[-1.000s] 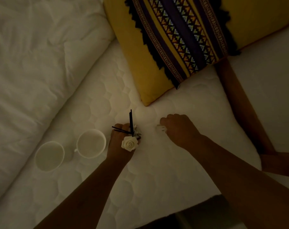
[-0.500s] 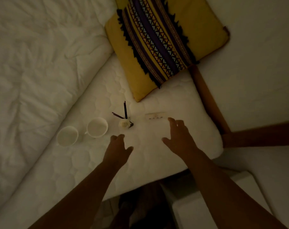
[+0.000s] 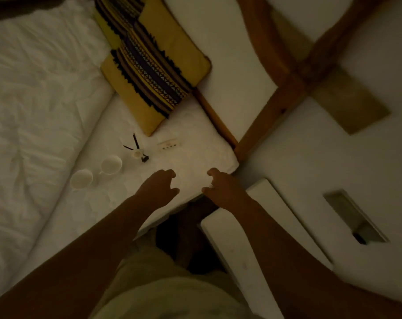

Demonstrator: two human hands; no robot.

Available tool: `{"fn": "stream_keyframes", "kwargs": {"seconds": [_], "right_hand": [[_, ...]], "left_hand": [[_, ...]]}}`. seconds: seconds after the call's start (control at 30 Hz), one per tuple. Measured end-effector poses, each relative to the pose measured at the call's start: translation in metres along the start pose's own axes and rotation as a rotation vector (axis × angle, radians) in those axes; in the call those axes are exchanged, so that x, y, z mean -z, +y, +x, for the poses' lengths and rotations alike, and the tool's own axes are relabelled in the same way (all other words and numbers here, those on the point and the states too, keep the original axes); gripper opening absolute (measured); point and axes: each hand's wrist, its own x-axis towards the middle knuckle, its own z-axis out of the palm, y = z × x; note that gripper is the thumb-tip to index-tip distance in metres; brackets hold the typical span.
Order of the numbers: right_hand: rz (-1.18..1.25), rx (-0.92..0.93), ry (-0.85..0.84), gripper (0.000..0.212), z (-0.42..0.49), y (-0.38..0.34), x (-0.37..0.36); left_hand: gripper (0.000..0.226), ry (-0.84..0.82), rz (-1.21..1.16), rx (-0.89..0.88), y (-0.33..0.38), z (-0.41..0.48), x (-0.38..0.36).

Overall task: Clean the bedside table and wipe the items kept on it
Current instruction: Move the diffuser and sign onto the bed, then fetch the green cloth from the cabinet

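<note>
On the white quilted mattress [image 3: 190, 157] lie a small white rose ornament with dark sticks [image 3: 137, 152], a small white remote-like strip [image 3: 170, 143] and two white cups [image 3: 111, 165] [image 3: 81, 178]. My left hand [image 3: 159, 187] hovers over the mattress corner, below the ornament, fingers apart and holding nothing. My right hand [image 3: 222, 187] hangs at the mattress edge, fingers loosely curled and empty. The white bedside table [image 3: 243, 238] shows below my right arm, its top bare where visible.
A yellow patterned cushion [image 3: 154, 70] leans at the head of the bed. A rumpled white duvet [image 3: 39, 107] fills the left. Wooden beams [image 3: 278, 97] cross the white wall. A recessed niche [image 3: 354, 217] sits at the right.
Both hands let go of the rose ornament and the white strip, left them on the mattress, and drew back toward the bed's corner. The view pulled back, showing the bedside table.
</note>
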Motion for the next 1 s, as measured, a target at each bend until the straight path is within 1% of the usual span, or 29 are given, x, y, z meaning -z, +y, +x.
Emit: {"fn": "stream_keyframes", "kwargs": {"seconds": [0.07, 0.13, 0.3, 0.43, 0.57, 0.67, 0.8, 0.83, 0.9, 1.0], "right_hand": [[0.006, -0.008, 0.069, 0.062, -0.023, 0.007, 0.005], [0.009, -0.047, 0.116, 0.061, -0.042, 0.015, 0.009], [0.036, -0.168, 0.166, 0.060, -0.079, 0.045, 0.014], [0.062, -0.259, 0.221, 0.064, -0.107, 0.076, 0.023], [0.050, -0.331, 0.287, 0.059, -0.124, 0.100, 0.027], [0.071, -0.363, 0.336, 0.055, -0.137, 0.111, 0.026], [0.107, -0.404, 0.393, 0.052, -0.157, 0.121, 0.017], [0.131, -0.429, 0.408, 0.052, -0.164, 0.122, 0.013], [0.178, -0.490, 0.435, 0.052, -0.177, 0.123, 0.004], [0.273, -0.621, 0.495, 0.053, -0.202, 0.119, -0.013]], "left_hand": [[0.051, 0.013, 0.035, -0.044, 0.019, -0.014, 0.001], [0.051, -0.010, 0.086, -0.094, 0.035, -0.025, 0.000], [0.046, -0.045, 0.139, -0.206, 0.072, -0.039, -0.009], [0.044, -0.068, 0.163, -0.301, 0.104, -0.044, -0.017], [0.046, -0.128, 0.251, -0.374, 0.130, -0.047, -0.021], [0.049, -0.204, 0.325, -0.412, 0.145, -0.045, -0.027], [0.039, -0.251, 0.334, -0.497, 0.168, -0.038, -0.037], [0.039, -0.280, 0.352, -0.534, 0.174, -0.036, -0.042], [0.046, -0.345, 0.407, -0.617, 0.184, -0.032, -0.053], [0.050, -0.391, 0.505, -0.810, 0.199, -0.027, -0.071]]}}
